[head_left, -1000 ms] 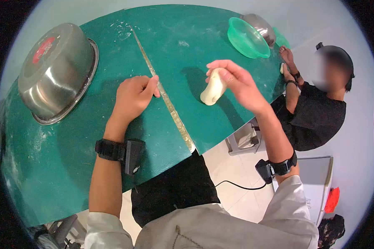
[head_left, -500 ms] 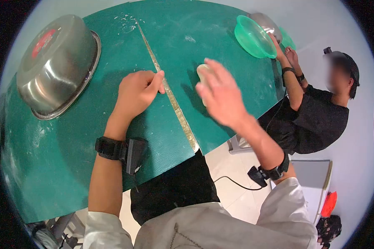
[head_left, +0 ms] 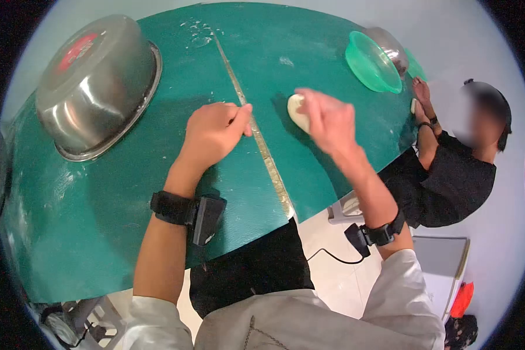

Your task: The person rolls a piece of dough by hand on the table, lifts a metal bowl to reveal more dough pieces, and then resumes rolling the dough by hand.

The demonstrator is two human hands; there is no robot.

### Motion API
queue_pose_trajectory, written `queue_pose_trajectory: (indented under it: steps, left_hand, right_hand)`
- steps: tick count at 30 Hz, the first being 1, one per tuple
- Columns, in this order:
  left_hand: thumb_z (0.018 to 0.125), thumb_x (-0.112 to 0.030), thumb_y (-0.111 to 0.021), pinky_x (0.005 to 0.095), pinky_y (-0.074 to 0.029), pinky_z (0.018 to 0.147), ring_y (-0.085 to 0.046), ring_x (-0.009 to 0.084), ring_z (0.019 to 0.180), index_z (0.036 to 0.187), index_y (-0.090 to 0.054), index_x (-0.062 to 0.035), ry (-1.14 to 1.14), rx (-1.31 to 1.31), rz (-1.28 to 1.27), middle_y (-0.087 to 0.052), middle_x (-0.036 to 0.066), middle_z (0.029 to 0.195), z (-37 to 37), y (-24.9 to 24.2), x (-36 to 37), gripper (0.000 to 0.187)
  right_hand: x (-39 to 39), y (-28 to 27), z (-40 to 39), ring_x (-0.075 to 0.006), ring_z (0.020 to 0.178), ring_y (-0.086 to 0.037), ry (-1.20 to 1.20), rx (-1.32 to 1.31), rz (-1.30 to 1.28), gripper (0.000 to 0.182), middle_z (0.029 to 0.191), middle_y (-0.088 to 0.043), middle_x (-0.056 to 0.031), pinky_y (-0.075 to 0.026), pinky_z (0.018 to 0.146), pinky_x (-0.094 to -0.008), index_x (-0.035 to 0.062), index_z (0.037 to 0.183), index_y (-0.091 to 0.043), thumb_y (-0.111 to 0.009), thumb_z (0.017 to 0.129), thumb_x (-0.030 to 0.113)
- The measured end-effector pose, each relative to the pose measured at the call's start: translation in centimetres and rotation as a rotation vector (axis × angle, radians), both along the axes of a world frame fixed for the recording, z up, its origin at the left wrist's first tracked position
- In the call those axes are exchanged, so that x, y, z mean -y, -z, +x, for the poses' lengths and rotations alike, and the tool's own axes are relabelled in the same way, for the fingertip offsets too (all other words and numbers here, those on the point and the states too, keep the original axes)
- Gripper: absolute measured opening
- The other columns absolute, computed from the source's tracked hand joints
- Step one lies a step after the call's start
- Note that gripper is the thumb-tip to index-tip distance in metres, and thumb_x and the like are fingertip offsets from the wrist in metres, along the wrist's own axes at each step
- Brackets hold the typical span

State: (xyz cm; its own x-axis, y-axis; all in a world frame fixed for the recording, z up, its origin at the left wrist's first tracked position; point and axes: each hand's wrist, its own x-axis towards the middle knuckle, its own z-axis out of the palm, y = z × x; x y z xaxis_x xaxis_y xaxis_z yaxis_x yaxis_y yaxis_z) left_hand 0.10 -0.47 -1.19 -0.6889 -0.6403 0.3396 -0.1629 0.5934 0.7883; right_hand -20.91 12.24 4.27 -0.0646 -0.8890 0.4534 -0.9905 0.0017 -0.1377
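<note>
A pale, flattened oval piece of dough is on the green table, right of the gold strip. My right hand, slightly blurred, is closed with its curled fingers at the dough's right edge. Part of the dough is covered by those fingers. My left hand is curled into a loose fist on the table, its thumb side next to the gold strip. Whatever those fingers may hold is hidden. Both wrists wear black straps with small devices.
A large upturned steel basin stands at the left. Toward the far right are a green plastic bowl and a steel bowl. A co-worker sits at the right, hands near a small pale piece. White flecks dot the green table.
My right hand has gone from spread fingers over the dough to curled fingers at its edge. The co-worker's hand has left the green bowl. The whole view has shifted slightly.
</note>
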Motion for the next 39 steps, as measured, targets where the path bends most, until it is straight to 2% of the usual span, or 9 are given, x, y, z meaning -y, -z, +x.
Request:
queue_pose_trajectory:
  steps: [3,9,13,21,28,30,33,37,39]
  left_hand:
    - [0.102,-0.03,-0.053,0.0394,-0.046,0.064,-0.063,0.0297,0.068,0.071,-0.07,-0.0077,-0.001,0.053,0.005,-0.062,0.012,0.068,-0.1,-0.5,-0.1,0.042]
    - [0.099,-0.033,-0.054,0.045,-0.049,0.067,-0.065,0.0336,0.07,0.065,-0.069,-0.0108,0.002,-0.031,-0.047,-0.066,0.01,0.068,-0.4,0.2,0.0,0.044]
    - [0.101,-0.029,-0.054,0.0403,-0.046,0.064,-0.062,0.03,0.067,0.069,-0.069,-0.0082,-0.014,0.028,0.01,-0.062,0.012,0.068,-0.3,-0.5,-0.2,0.041]
    - [0.099,-0.032,-0.055,0.0445,-0.049,0.065,-0.064,0.0318,0.067,0.063,-0.069,-0.0115,-0.026,0.041,0.048,-0.064,0.009,0.064,-0.4,-0.8,-0.1,0.044]
    - [0.102,-0.024,-0.053,0.0365,-0.047,0.067,-0.063,0.0257,0.068,0.07,-0.07,-0.0057,0.037,0.034,0.013,-0.065,0.011,0.069,-0.1,-0.7,0.0,0.04]
    - [0.102,-0.025,-0.053,0.0362,-0.048,0.068,-0.063,0.0251,0.068,0.071,-0.07,-0.0048,0.047,0.025,0.048,-0.066,0.011,0.07,-0.2,-1.2,-0.2,0.041]
    - [0.102,-0.026,-0.052,0.0364,-0.048,0.069,-0.064,0.0238,0.069,0.072,-0.07,-0.0035,0.017,0.068,0.022,-0.067,0.011,0.072,-0.1,-1.6,-0.3,0.042]
    - [0.103,-0.027,-0.052,0.0351,-0.046,0.068,-0.062,0.0226,0.069,0.073,-0.071,-0.0036,0.011,0.086,0.054,-0.067,0.01,0.073,-0.1,-1.3,-0.1,0.042]
    - [0.103,-0.027,-0.052,0.0344,-0.046,0.067,-0.062,0.0225,0.069,0.073,-0.071,-0.0037,0.007,0.105,0.049,-0.067,0.01,0.073,-0.1,-1.3,-0.2,0.042]
  right_hand:
    - [2.8,-1.5,-0.7,-0.0334,0.085,-0.071,0.254,0.274,0.171,0.032,0.092,-0.073,-0.0134,-0.057,0.074,-0.0441,0.0152,0.101,-0.074,-0.051,0.099,0.038]
    - [7.6,0.1,-1.8,-0.0378,0.117,-0.061,0.167,-0.068,0.193,0.051,0.122,-0.066,-0.019,-0.047,0.1,-0.0494,0.0082,0.116,-0.07,-0.048,0.098,0.05]
    - [11.2,1.6,-3.2,-0.0386,0.122,-0.057,0.197,-0.079,0.309,0.053,0.124,-0.064,-0.0196,-0.041,0.107,-0.0527,0.0084,0.119,-0.07,-0.048,0.097,0.051]
    - [14.6,3.5,-4.9,-0.0337,0.12,-0.058,0.161,-0.142,0.002,0.047,0.121,-0.066,-0.0162,-0.037,0.109,-0.0505,0.0064,0.114,-0.071,-0.048,0.098,0.044]
    - [11.5,2.1,-4.3,-0.0399,0.098,-0.066,0.163,0.047,-0.153,0.045,0.098,-0.07,-0.0197,-0.051,0.09,-0.049,0.0043,0.097,-0.074,-0.047,0.099,0.041]
    - [9.8,1.1,-3.6,-0.0354,0.115,-0.06,0.22,0.163,0.192,0.044,0.116,-0.069,-0.0167,-0.044,0.103,-0.0436,0.0064,0.113,-0.071,-0.043,0.103,0.039]
    - [6.9,0.6,-2.5,-0.0348,0.119,-0.058,0.152,0.422,0.256,0.047,0.123,-0.068,-0.0149,-0.044,0.104,-0.0431,0.0082,0.118,-0.07,-0.04,0.105,0.042]
    - [1.9,2.7,-2.2,-0.0317,0.132,-0.053,0.018,0.279,0.199,0.049,0.138,-0.061,-0.0122,-0.04,0.112,-0.0405,0.0096,0.125,-0.068,-0.036,0.106,0.043]
    - [-0.8,2.6,-1.5,-0.0348,0.129,-0.056,-0.008,0.296,0.139,0.05,0.131,-0.065,-0.0175,-0.045,0.107,-0.0436,0.0044,0.122,-0.068,-0.042,0.104,0.043]
